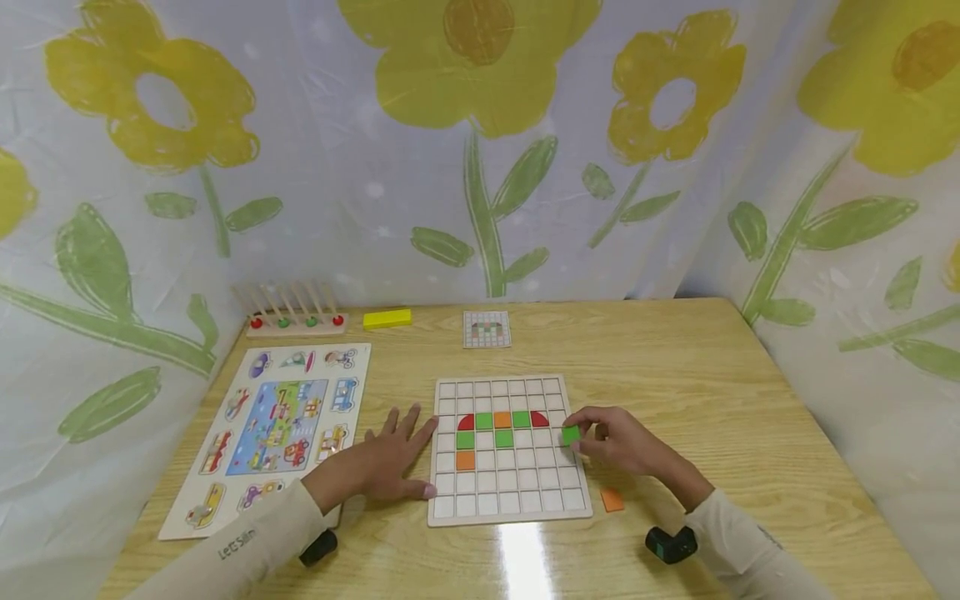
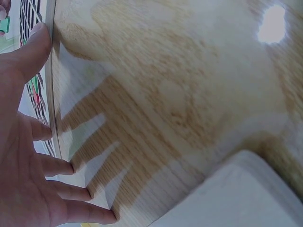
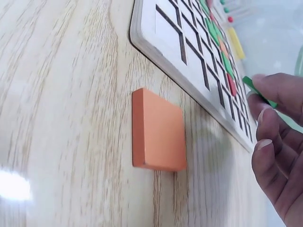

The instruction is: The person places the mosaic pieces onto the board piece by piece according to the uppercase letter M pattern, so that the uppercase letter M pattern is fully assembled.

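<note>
A wooden grid board lies on the table, holding several green and orange square tiles and two red quarter-round tiles. My right hand pinches a green square tile between thumb and fingers, over the board's right edge. In the right wrist view that green tile is tilted at the fingertips. Spread flat, my left hand has its thumb and a fingertip at the board's left edge. A loose orange square tile lies just off the board's right side, near the right hand.
A small pattern card lies behind the board. At left is a vehicle puzzle board; behind it stands a peg rack with red and green beads. A yellow block sits near the back edge.
</note>
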